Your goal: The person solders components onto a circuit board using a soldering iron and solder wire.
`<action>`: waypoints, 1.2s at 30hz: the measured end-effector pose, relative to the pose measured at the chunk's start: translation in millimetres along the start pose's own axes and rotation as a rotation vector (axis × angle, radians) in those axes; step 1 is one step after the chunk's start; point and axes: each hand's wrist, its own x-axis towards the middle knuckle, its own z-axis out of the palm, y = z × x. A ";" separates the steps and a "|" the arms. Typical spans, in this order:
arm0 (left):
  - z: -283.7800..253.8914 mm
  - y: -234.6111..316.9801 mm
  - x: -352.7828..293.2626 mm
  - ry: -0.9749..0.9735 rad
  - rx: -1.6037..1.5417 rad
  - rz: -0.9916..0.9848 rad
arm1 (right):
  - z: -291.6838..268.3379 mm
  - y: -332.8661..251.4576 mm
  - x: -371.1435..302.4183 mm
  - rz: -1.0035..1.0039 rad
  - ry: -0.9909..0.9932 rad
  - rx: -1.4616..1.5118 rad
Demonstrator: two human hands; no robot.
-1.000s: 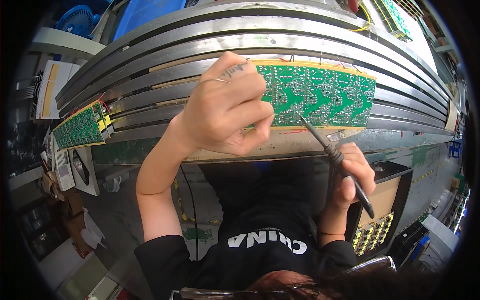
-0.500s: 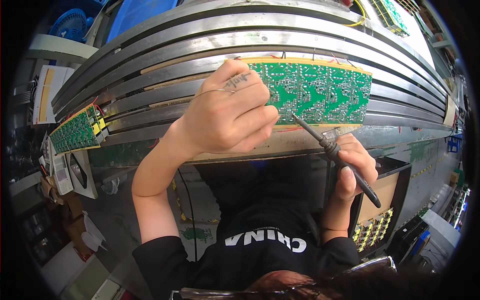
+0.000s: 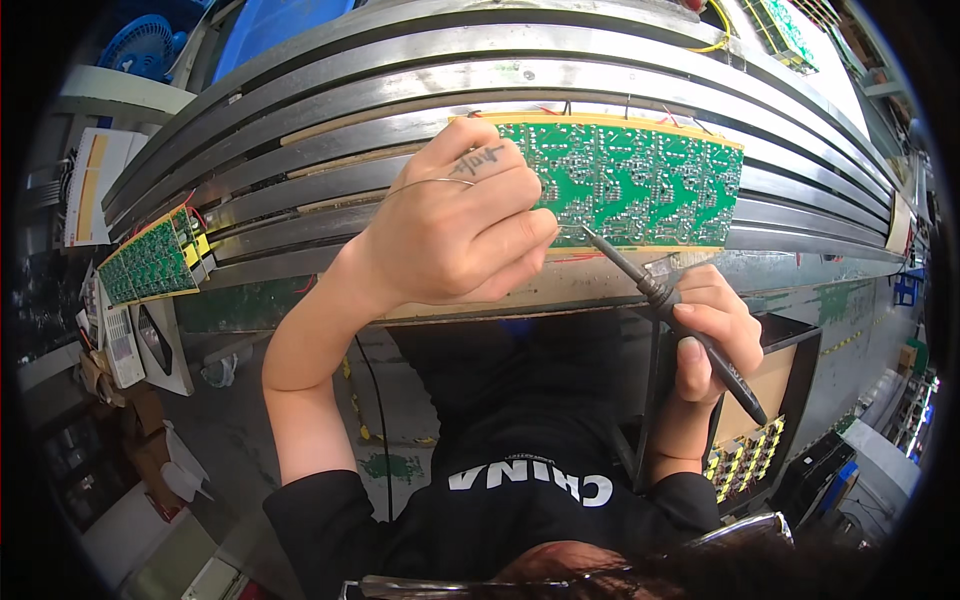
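A long green circuit board (image 3: 640, 185) with rows of solder joints lies across the metal rails in front of me. My right hand (image 3: 718, 325) is closed around the black handle of a soldering iron (image 3: 736, 385), whose tip touches or nearly touches the board's lower middle. My left hand (image 3: 455, 225) is curled over the board's left end, hiding that part. Pinched in it is a thin solder wire (image 3: 432, 181); its loop shows over the knuckles, and the short end points at the iron's tip.
Slotted metal rails (image 3: 350, 118) span the bench. Another green board (image 3: 150, 262) with red wires rests at the left end. Below right stands a black-edged box (image 3: 785, 370) beside a yellow-dotted board (image 3: 745, 458). A blue fan (image 3: 137, 48) and blue bin (image 3: 280, 35) are at the far left.
The soldering iron's tip has shifted very slightly left, and its handle end has swung a little down and right with my right hand. My left hand stays almost still.
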 end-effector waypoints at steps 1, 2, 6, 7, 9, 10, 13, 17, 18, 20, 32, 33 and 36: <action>0.3 0.0 -0.2 0.003 0.003 0.002 | -0.7 0.2 -0.2 -0.003 0.001 -0.002; 0.4 0.1 -0.3 0.007 0.006 0.004 | -1.5 0.4 -0.4 -0.006 0.002 -0.003; 0.1 1.7 0.4 -0.002 0.012 0.003 | -1.9 1.1 0.1 -0.002 -0.002 0.004; 0.0 2.3 0.9 -0.008 0.014 0.002 | -2.1 1.2 0.3 0.001 -0.004 0.009; -0.2 2.7 1.8 -0.015 0.015 0.003 | -3.0 1.3 1.2 0.003 -0.005 0.013; -0.3 2.7 2.3 -0.010 0.018 0.005 | -4.0 0.9 2.8 0.000 -0.023 0.008; -1.1 2.8 3.1 0.003 0.028 0.011 | -7.1 -1.6 10.6 -0.009 -0.081 -0.006; -8.8 -1.7 4.6 0.071 0.138 -0.019 | -10.5 -8.9 31.5 -0.021 -0.140 -0.030; -10.9 -2.8 3.7 0.095 0.177 -0.029 | -11.0 -9.1 36.2 -0.027 -0.161 -0.037; -16.6 0.7 0.8 0.080 0.189 -0.100 | -15.5 -5.9 45.0 -0.128 -0.163 0.006; -19.9 -0.4 18.6 0.077 0.129 -0.135 | -62.9 105.5 175.8 -0.135 0.126 -0.837; -19.0 -4.0 20.7 0.081 0.123 -0.097 | -74.6 131.2 179.6 0.108 0.030 -0.993; -24.7 -5.6 15.2 0.044 0.142 -0.158 | -46.2 97.1 154.8 -0.073 0.154 -0.673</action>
